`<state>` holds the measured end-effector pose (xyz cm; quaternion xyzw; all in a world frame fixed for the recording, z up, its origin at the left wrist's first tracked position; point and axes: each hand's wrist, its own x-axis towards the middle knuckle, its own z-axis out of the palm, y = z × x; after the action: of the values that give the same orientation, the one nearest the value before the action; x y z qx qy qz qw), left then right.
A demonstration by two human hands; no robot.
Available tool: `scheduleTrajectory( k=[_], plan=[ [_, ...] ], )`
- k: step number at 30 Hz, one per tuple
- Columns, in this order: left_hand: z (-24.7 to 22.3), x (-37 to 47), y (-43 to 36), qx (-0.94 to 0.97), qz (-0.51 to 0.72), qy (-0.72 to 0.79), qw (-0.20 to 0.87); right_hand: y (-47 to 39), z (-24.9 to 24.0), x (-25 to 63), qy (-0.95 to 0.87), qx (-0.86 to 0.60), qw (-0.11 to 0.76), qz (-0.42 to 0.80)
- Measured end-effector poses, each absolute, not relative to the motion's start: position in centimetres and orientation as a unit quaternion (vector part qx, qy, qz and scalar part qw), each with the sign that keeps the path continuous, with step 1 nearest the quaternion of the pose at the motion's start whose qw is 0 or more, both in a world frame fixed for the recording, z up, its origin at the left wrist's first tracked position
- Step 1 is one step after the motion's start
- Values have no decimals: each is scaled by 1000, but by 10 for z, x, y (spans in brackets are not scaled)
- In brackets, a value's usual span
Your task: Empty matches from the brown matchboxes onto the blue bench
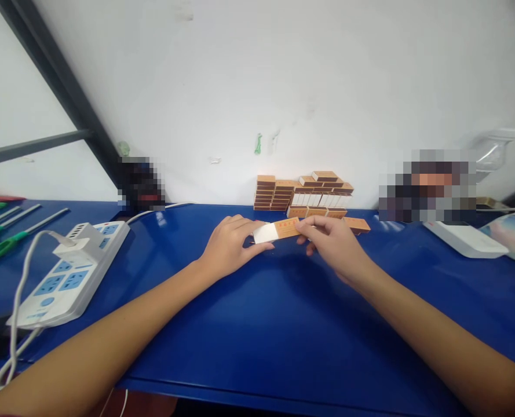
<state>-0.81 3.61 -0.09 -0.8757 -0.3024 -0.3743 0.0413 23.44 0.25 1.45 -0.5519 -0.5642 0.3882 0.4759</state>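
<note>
Between my two hands is a matchbox (287, 227), slightly tilted, with its white inner tray (266, 233) slid partway out to the left. My left hand (231, 243) grips the tray end between thumb and fingers. The orange sleeve's right end is pinched by my right hand (329, 240). Just behind stands an arrangement of matchboxes (320, 200), some stacked flat in columns at the left and others on edge with white sides showing. A single matchbox (357, 225) lies beyond my right hand. Whether the held tray contains anything is hidden.
On the blue table (257, 336) a white power strip (79, 278) with a plugged-in cable lies at left, near green-handled tools (5, 243). A white device (468, 238) and a patterned cloth-like item (511, 234) are at right. A white wall (222, 87) rises behind.
</note>
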Motion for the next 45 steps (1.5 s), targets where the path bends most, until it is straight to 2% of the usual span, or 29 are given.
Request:
scheduleTrajectory(
  k=[9, 17, 19, 24, 26, 45],
  plan=[
    [-3, -8, 38, -879, -363, -310, 18, 9, 10, 240, -553, -578, 459, 387],
    [2, -13, 43, -864, -384, -327, 9, 17, 21, 259, -563, -580, 501, 311],
    [8, -13, 44, -828, -422, -365, -51, 22, 27, 271, -568, -588, 512, 263],
    [19, -13, 49, -718, -433, -370, -400, 32, 35, 296, -540, -613, 532, 223],
    [19, -14, 50, -693, -416, -367, -460, 34, 34, 301, -541, -618, 525, 222],
    [18, -14, 50, -696, -350, -427, -458, 32, 22, 293, -643, -609, 443, 141]
  ],
)
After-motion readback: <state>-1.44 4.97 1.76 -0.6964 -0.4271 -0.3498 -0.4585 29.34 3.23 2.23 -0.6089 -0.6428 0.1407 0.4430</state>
